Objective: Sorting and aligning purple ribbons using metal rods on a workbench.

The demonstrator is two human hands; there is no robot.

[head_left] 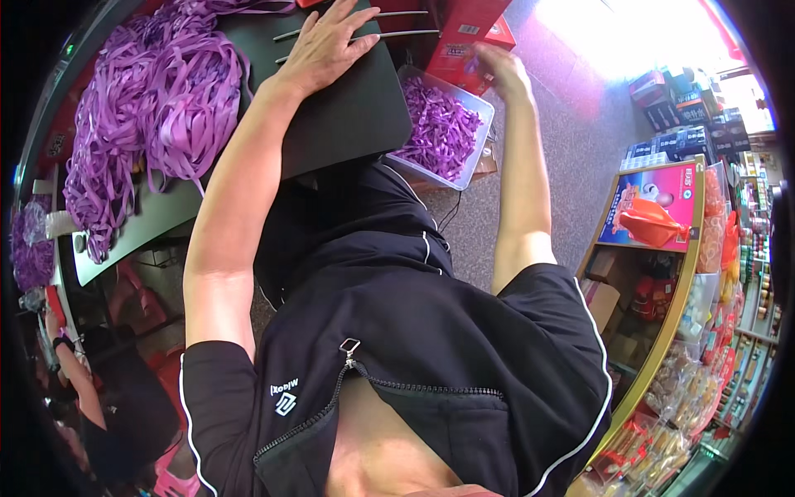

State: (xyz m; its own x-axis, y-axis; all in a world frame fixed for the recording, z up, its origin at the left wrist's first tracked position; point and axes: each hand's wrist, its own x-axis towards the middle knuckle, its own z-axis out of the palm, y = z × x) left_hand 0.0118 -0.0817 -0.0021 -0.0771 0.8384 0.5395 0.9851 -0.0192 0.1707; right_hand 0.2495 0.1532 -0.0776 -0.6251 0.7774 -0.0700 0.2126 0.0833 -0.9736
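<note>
My left hand [327, 51] lies palm down with its fingers stretched out over two thin metal rods [397, 34] on the dark tabletop [352, 116]. To the right, my right hand [501, 69] is held beyond the tabletop's edge, beside a red box [455, 51]. Its fingers are bent together; a small purplish bit shows at the fingertips, too blurred to name. Below and left of it stands a clear plastic bin [474, 157] full of short purple ribbon pieces [439, 132]. A large heap of long purple ribbons [186, 108] lies at the left.
A red object [308, 3] is cut off at the top edge. Another person's arm [79, 377] shows at lower left, near more purple ribbon [33, 248]. At right stand a wood-edged cabinet [642, 286], shelves of packaged goods [758, 306] and stacked boxes [671, 145].
</note>
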